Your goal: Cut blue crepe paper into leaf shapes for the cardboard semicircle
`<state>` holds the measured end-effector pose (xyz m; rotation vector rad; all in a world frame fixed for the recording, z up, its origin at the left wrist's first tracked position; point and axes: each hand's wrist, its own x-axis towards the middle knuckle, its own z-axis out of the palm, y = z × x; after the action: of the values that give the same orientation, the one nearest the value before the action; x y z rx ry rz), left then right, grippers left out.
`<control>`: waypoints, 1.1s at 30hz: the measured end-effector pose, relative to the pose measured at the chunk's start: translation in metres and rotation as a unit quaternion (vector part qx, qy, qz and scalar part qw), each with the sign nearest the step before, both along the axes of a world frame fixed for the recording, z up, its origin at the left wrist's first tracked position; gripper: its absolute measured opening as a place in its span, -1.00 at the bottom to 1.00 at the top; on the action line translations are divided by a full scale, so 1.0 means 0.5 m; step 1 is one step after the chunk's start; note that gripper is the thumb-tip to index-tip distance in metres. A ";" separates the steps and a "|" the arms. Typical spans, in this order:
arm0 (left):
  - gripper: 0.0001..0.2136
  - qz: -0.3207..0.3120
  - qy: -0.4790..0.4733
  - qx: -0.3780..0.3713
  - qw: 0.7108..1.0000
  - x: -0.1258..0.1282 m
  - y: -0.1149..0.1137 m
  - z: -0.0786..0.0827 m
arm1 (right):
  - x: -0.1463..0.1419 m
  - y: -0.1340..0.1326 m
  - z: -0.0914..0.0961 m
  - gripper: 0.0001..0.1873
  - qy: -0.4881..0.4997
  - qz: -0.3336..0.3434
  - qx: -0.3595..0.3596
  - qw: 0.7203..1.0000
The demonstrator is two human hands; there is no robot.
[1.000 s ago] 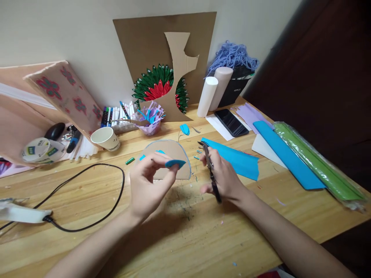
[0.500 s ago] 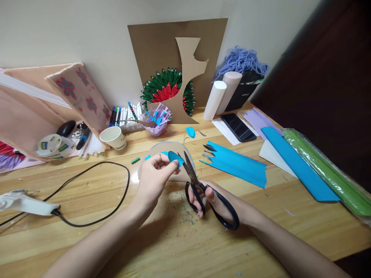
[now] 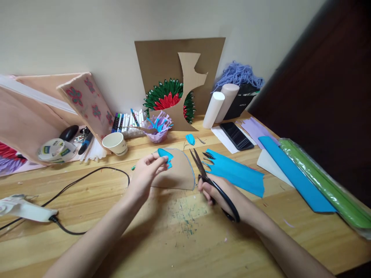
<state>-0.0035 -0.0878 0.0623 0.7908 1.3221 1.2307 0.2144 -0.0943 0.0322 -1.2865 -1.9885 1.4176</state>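
My left hand (image 3: 146, 173) pinches a small blue paper petal (image 3: 165, 155) between thumb and fingertips, holding it just above a half-round cardboard piece (image 3: 179, 173) that lies on the wooden table (image 3: 185, 231). My right hand (image 3: 220, 193) grips black-handled scissors (image 3: 213, 183); their blades point up and left and stand slightly apart, to the right of the petal and not touching it. A blue paper sheet (image 3: 237, 173) with cut notches at its left end lies just beyond the scissors.
A glue gun (image 3: 23, 208) with a black cord (image 3: 87, 177) lies at left. A paper cup (image 3: 115, 143), markers (image 3: 127, 117), a purple cup of petals (image 3: 158, 129), a phone (image 3: 236, 136), white rolls (image 3: 214, 109) and blue (image 3: 292, 173) and green paper rolls (image 3: 324, 181) ring the workspace.
The scissors came in beside the petal, then drew off to the right. My left hand carried the petal a little left and farther back over the cardboard piece.
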 end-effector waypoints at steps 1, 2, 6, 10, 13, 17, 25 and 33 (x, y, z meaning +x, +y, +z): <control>-0.82 -0.012 0.038 0.013 0.999 -0.013 0.007 0.005 | 0.012 0.014 0.009 -0.49 -0.075 -0.038 0.044 0.995; -0.81 -0.037 0.077 0.020 0.996 -0.023 0.012 0.008 | 0.025 0.028 0.017 -0.55 -0.152 -0.079 0.083 0.982; -0.78 -0.183 0.134 -0.042 0.973 -0.026 0.010 -0.014 | 0.085 0.079 0.021 -0.74 -0.375 -0.165 0.127 0.903; -0.75 -0.235 0.163 -0.089 0.954 0.005 0.003 -0.078 | 0.134 0.105 -0.001 -0.80 -0.474 -0.164 0.108 0.858; -0.83 -0.245 0.237 -0.059 0.938 0.011 0.013 -0.118 | 0.142 0.116 0.009 -0.79 -0.489 -0.154 0.096 0.853; -0.86 -0.243 0.275 -0.038 0.930 0.003 0.029 -0.142 | 0.094 0.161 0.043 -0.85 -0.447 -0.121 0.246 0.851; -0.89 -0.254 0.253 -0.030 0.933 -0.001 0.030 -0.153 | -0.044 0.329 -0.016 -0.77 -0.295 0.153 0.323 0.886; -0.82 -0.261 0.161 -0.079 0.949 -0.004 0.039 -0.145 | -0.038 0.377 -0.036 -0.82 -0.209 0.069 0.243 0.945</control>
<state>-0.0057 -0.0685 -0.0103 1.1682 1.3315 0.5838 0.1956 0.0944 0.0143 -1.3026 -2.5365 0.6522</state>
